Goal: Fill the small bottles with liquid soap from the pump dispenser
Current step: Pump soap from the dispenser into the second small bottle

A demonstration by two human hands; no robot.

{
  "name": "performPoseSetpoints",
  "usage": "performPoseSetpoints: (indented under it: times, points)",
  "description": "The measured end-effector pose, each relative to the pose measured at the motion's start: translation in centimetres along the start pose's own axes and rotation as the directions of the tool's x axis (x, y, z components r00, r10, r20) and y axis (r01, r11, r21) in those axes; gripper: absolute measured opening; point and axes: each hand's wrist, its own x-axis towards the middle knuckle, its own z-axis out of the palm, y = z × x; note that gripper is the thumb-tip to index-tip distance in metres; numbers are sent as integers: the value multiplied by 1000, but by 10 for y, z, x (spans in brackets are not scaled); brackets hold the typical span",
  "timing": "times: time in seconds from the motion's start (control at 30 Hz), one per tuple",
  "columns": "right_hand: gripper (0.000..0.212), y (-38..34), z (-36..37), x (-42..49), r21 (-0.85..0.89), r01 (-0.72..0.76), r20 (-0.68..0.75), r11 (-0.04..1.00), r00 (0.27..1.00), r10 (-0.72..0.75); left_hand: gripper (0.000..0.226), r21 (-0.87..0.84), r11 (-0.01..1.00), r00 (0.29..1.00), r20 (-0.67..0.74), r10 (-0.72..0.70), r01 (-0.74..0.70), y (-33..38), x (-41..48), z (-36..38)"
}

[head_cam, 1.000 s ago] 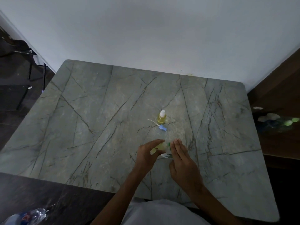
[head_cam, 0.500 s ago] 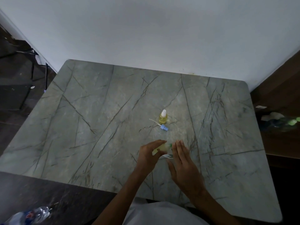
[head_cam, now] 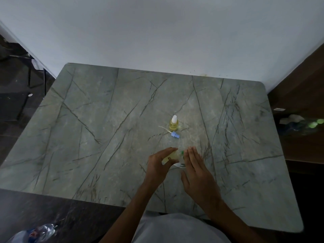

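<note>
Left hand (head_cam: 158, 163) curled around pale translucent bottle (head_cam: 171, 157); flat, spread right hand (head_cam: 198, 171) alongside.

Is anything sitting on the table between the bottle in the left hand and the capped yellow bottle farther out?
Yes. A blue pump head with its white tube lies on the table just in front of the capped yellow bottle, between it and the pale bottle that the left hand grips. Nothing else visible stands there.
</note>
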Motion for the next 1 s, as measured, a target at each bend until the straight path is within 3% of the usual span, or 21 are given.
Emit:
performPoseSetpoints:
  times: [1.0]
  points:
    - [56, 2, -5, 3, 27, -2, 19, 1000, 1000, 2, 40, -19, 999, 1000, -8, 30, -30, 2, 2, 2]
